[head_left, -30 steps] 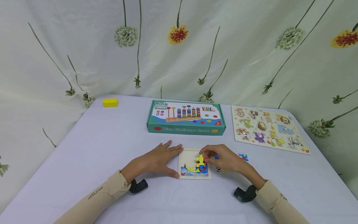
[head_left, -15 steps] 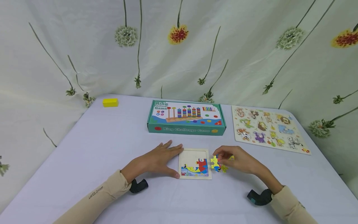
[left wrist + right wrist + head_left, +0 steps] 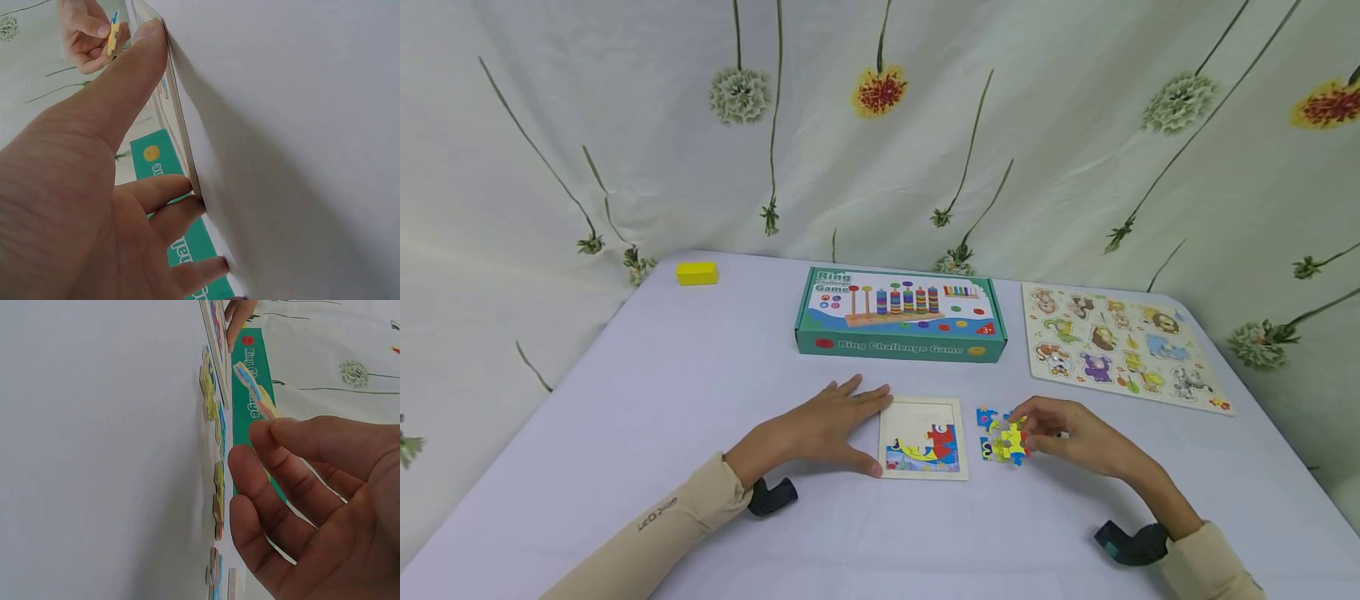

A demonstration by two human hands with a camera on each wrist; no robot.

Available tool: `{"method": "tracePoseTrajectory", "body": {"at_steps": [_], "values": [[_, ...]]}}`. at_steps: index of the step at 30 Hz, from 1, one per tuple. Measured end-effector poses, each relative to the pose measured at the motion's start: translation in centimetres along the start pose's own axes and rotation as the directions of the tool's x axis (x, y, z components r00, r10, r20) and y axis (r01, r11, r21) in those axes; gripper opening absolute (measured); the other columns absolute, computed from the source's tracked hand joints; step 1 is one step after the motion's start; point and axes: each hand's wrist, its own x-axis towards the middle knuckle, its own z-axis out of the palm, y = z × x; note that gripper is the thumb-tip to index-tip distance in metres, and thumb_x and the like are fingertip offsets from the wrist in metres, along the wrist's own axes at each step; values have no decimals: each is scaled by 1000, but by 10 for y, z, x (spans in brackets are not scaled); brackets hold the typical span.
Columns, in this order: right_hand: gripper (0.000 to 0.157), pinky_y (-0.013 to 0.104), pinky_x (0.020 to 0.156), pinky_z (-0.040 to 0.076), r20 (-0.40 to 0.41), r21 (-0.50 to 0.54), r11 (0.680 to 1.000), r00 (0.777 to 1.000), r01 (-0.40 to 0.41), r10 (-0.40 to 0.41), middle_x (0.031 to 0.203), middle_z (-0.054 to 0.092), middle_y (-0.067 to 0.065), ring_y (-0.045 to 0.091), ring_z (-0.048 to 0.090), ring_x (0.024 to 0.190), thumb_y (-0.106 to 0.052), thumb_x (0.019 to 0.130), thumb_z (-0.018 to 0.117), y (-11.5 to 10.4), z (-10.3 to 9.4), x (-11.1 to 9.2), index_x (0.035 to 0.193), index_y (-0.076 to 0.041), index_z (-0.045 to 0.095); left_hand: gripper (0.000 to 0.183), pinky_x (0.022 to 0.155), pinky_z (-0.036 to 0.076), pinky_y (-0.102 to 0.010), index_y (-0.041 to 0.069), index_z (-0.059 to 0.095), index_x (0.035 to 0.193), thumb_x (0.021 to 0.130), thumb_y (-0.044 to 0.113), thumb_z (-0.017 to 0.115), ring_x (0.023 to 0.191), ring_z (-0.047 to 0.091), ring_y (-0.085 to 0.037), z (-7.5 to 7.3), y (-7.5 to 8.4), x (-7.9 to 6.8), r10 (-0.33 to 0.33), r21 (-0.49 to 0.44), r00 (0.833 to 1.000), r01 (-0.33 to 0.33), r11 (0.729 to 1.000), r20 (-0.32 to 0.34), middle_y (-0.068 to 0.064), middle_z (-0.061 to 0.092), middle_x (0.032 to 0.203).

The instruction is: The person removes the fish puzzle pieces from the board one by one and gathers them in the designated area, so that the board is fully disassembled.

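Observation:
A small square wooden jigsaw tray [image 3: 908, 415], partly filled with a colourful picture along its bottom and right, lies on the white cloth. My left hand [image 3: 823, 432] rests with spread fingers against its left side, the thumb at the near corner. In my right hand [image 3: 1071, 435], thumb and fingers pinch a yellow jigsaw piece [image 3: 1013, 440] with blue and red parts. It is held above the cloth, seen edge-on in the right wrist view, where the piece [image 3: 253, 387] stands tilted. Several loose jigsaw pieces [image 3: 986, 418] lie just right of the tray, partly hidden by the held one.
A green Ring Challenge Game box [image 3: 901, 317] lies behind the tray. An animal puzzle board [image 3: 1120, 346] is at the back right, and a yellow block [image 3: 697, 273] at the back left. A floral curtain [image 3: 887, 167] hangs behind the table.
My right hand has lifted the yellow piece off the tray's picture, uncovering a red part, and carried it right over the loose pieces. The left hand has stayed put.

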Motion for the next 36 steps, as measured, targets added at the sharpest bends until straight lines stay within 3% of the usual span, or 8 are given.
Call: {"method": "tracePoseTrajectory", "body": {"at_steps": [8,15,21,36], "values": [[26,23,76,51,-7,-9,999,999,-54,54,90,63,4,15,60,80,-12,90,66,6,-7,-9,115,-6,61,98,117,8,-53,19,30,152,73,58,75,148,6,-31,-2,0,-1,13,-12,1000,-13,1000,3,6,24,158],[25,23,66,49,47,35,995,995,-91,89,87,61,9,17,59,74,-6,91,61,10,-11,-12,116,-1,58,98,118,8,-53,20,30,152,72,57,76,148,6,-30,-1,0,-1,1,-17,1000,-1,1000,3,7,24,158],[24,23,62,46,73,13,996,994,-88,87,84,60,7,14,57,71,-8,92,61,14,-10,-12,116,-2,58,98,117,8,-54,20,31,151,72,57,76,148,7,-31,-1,0,-1,7,-19,1000,-7,1000,0,7,25,158],[23,22,59,45,39,-28,996,995,-86,87,83,59,6,12,54,68,-6,92,60,18,-7,-11,115,-5,60,97,117,9,-56,18,32,151,74,57,75,147,7,-34,-1,-1,1,28,-23,1000,-28,999,4,4,25,158]]}}
